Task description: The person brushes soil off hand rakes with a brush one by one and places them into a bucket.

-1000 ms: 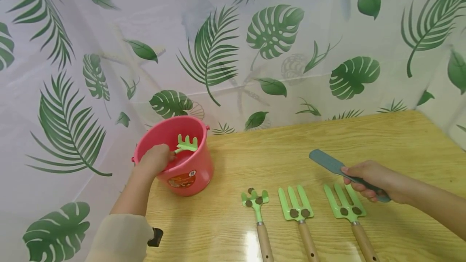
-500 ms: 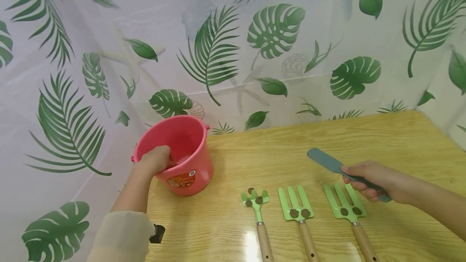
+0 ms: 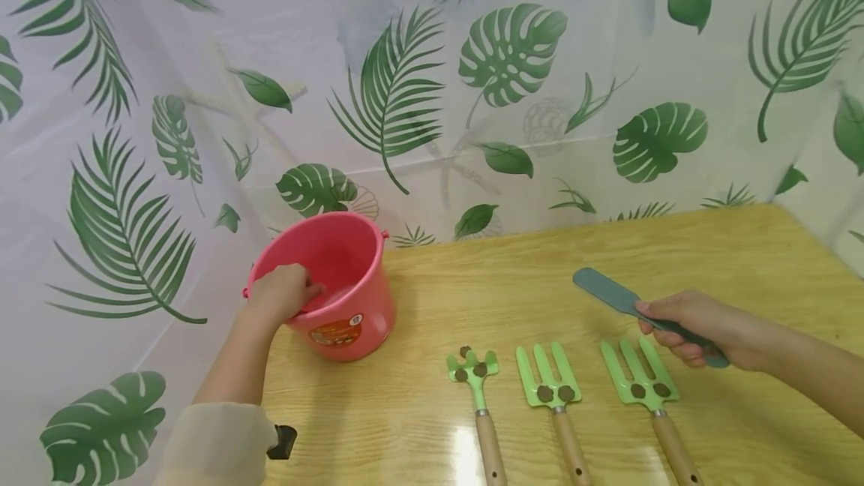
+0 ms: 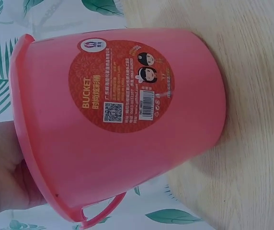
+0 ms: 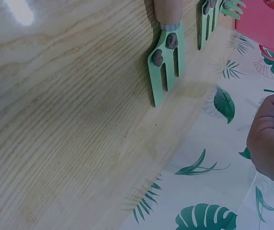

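Reaching over the near left rim of the pink bucket (image 3: 371, 310), my left hand (image 3: 280, 292) dips inside; the bucket's wall hides most of its fingers, so I cannot tell whether they are spread, curled or holding anything. My right hand (image 3: 698, 325) grips a blue-grey spatula (image 3: 605, 289) by its handle, fingers wrapped around it, the blade pointing away towards the far left and clear of the worktop (image 3: 486, 291).

The bucket stands upright at the worktop's far left corner, close to the patterned sheet (image 3: 418, 201) behind the far edge. On its side is a round red label (image 4: 120, 86) printed with the word BUCKET, and its carrying handle (image 4: 103, 213) hangs by the rim.

To the right of the bucket, three garden tools lie side by side with their wooden handles towards me: a small rake (image 3: 480, 402), then a middle fork (image 3: 562, 422), then a right fork (image 3: 661, 422), which is the one nearest my right hand. Each has two dark lumps (image 3: 544, 394) on its green metal head, and another lump (image 3: 465, 351) shows at the tips of the rake's prongs. My left sleeve (image 3: 214, 445) is pale.
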A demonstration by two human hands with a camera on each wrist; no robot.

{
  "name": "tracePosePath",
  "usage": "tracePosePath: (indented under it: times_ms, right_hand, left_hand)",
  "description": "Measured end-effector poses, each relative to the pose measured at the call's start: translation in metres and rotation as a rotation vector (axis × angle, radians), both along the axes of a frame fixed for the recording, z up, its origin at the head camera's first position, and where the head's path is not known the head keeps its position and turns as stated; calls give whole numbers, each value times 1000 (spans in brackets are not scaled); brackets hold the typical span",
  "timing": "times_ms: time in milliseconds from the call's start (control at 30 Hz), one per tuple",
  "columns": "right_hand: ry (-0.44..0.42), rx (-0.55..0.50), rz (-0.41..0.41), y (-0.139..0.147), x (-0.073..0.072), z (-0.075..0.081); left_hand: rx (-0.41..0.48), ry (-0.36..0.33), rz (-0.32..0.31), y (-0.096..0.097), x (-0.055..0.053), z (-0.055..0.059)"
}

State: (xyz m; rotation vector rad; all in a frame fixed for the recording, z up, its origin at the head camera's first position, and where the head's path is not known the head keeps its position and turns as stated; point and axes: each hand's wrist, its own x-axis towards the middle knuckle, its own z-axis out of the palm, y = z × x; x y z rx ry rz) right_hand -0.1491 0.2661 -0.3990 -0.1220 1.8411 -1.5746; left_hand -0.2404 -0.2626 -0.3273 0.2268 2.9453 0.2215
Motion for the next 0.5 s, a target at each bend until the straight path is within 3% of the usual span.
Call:
tracePosePath:
  times_ms: [400, 500]
  right_hand:
    - [-6, 6, 15, -2, -3, -1]
    - [-5, 10, 16, -2, -4, -1]
  left_hand:
    - [-109, 338, -54, 11, 9, -2]
    - [-126, 467, -108, 15, 11, -5]
